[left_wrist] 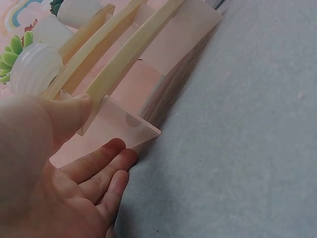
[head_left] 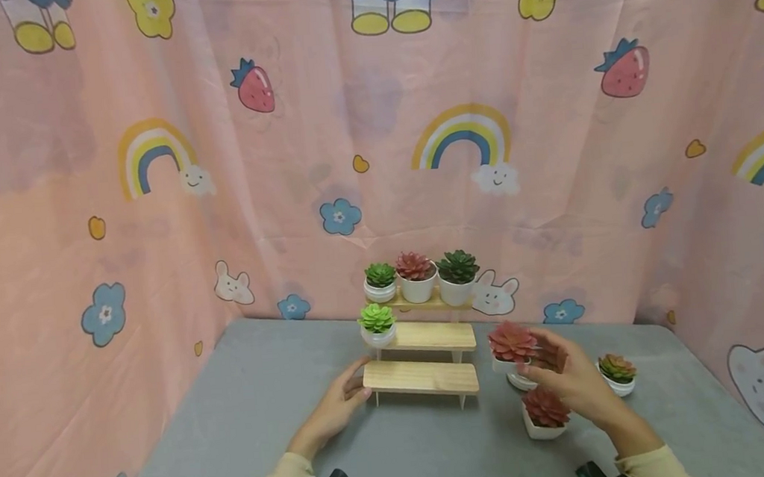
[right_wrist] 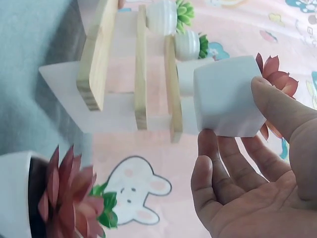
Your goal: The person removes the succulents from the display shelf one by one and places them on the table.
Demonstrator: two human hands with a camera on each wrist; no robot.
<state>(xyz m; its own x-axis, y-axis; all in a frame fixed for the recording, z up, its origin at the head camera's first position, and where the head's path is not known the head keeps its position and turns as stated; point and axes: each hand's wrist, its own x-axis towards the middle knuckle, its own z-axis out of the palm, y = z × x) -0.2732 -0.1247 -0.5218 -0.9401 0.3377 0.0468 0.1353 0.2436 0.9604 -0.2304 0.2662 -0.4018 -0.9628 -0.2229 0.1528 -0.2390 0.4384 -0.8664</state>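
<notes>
A potted red succulent [head_left: 511,342] in a white square pot [right_wrist: 225,96] is lifted off the table by my right hand [head_left: 571,377], thumb on one side and fingers on the other. My left hand [head_left: 334,414] is at the left end of a three-step wooden stand [head_left: 420,379]. In the left wrist view its thumb touches the lowest board's end, while relaxed fingers [left_wrist: 111,153] lie beside the translucent leg [left_wrist: 129,126]. On the top step stand a green [head_left: 380,276], a red [head_left: 415,266] and a dark green succulent [head_left: 457,266]; a bright green one [head_left: 376,320] sits at the middle step's left end.
Another red succulent [head_left: 547,413] in a white pot stands on the grey table [head_left: 453,457] below my right hand. An orange-green one [head_left: 617,371] is farther right. Part of another white pot [head_left: 521,382] shows behind the right fingers. A patterned pink curtain [head_left: 320,138] hangs behind the table.
</notes>
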